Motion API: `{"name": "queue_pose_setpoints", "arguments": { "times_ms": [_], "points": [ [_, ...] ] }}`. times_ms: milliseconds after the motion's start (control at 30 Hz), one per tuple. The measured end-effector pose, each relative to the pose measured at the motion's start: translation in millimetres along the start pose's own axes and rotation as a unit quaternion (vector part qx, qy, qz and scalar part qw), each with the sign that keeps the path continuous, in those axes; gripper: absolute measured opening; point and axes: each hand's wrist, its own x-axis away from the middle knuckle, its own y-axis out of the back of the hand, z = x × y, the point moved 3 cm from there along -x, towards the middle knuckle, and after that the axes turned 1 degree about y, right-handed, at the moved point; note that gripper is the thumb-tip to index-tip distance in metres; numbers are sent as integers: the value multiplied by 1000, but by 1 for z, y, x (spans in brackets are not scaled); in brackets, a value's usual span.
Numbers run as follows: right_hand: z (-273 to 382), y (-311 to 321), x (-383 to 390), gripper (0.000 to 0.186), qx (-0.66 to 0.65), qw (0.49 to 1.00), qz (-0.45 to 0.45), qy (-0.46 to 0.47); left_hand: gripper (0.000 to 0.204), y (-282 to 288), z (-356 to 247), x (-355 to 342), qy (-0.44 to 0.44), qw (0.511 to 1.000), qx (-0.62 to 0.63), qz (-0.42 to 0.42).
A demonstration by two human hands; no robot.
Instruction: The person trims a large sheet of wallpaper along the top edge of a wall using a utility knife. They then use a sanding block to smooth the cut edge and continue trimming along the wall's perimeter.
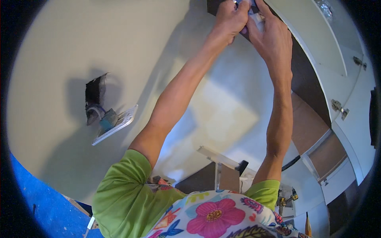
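Observation:
Both my arms reach up to the dark edge of a cabinet panel [307, 67] at the top of the view. My left hand [232, 20] is closed, its fingers curled round something small that I cannot make out. Close beside it on the right, my right hand [274, 37] has its thumb and index finger about a small whitish piece [260, 22]. Some bluish, shiny material shows between the two hands. Its kind is hidden by the fingers and cut off by the frame's upper edge.
On the wall at left, a socket plate [119, 125] hangs by wires from a dark cut-out hole [94, 95]. White cabinet doors with metal hinges [340, 109] stand open at right. Brown panels [210, 176] and a yellow-and-black power tool [291, 196] are below. Blue sheeting [35, 198] covers the lower left.

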Motion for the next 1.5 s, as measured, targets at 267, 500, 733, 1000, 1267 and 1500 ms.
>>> {"name": "queue_pose_setpoints", "arguments": {
  "times_ms": [267, 500, 733, 1000, 1267, 1500],
  "points": [
    [11, 6, 16, 67, 87, 996, 31, -10, 39, 3, 4, 23, -5, 1000, -23, -12],
    [26, 28, -1, 62, 124, 990, 57, 46, 39, 0, 3, 9, 36, 998, 45, 20],
    [11, 10, -5, 58, 41, 999, 22, 19, 40, -1, 1, 1, 42, 999, 29, 15],
    [6, 9, -8, 55, -10, 1000, -2, 19, 39, -4, -8, -1, 28, 999, -14, -9],
    [9, 10, -16, 62, 12, 997, 50, -49, 41, -6, -14, -9, -6, 1000, -4, -19],
    [14, 16, 9, 67, 72, 997, 20, -5, 41, -2, 6, 10, 24, 998, 45, 36]
  ]
}}
